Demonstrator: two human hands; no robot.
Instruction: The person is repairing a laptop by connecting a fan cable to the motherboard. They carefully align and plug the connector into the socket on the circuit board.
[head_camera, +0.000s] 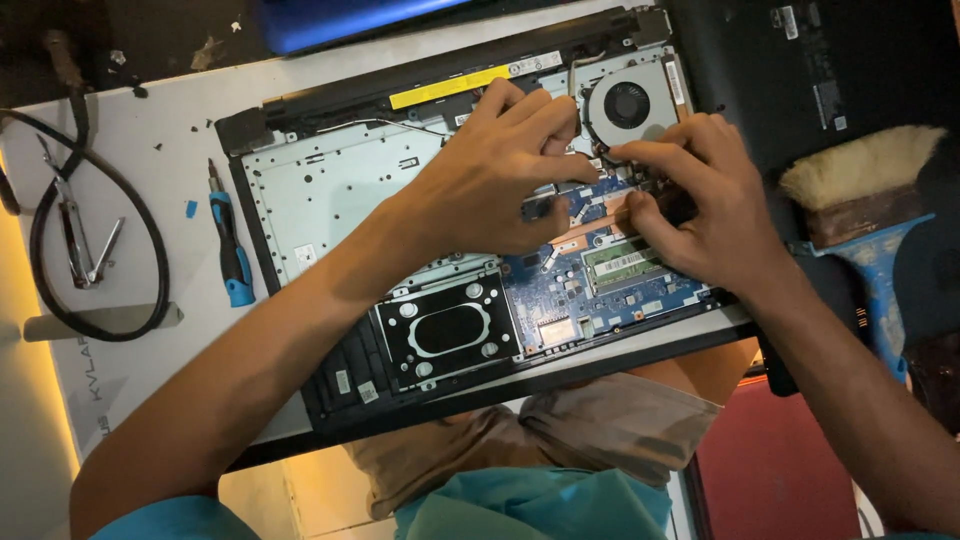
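Looking down from head height, an opened black laptop (330, 190) with its bottom cover removed lies on a white work surface (150, 140), exposing a blue circuit board (590, 290) and a round grey cooling fan (628, 103). Both bare hands meet over the board just below the fan. The left hand (495, 175) rests palm down with fingers curled, fingertips pressing near a copper heat pipe (590, 228). The right hand (690, 205) pinches thumb and forefinger together beside the fan; whether it grips anything cannot be told. A blue-handled screwdriver (232, 255) lies left of the laptop, near metal tweezers (80, 235) and a looped black cable (60, 215). A blue-handled bristle brush (865, 200) rests at right.
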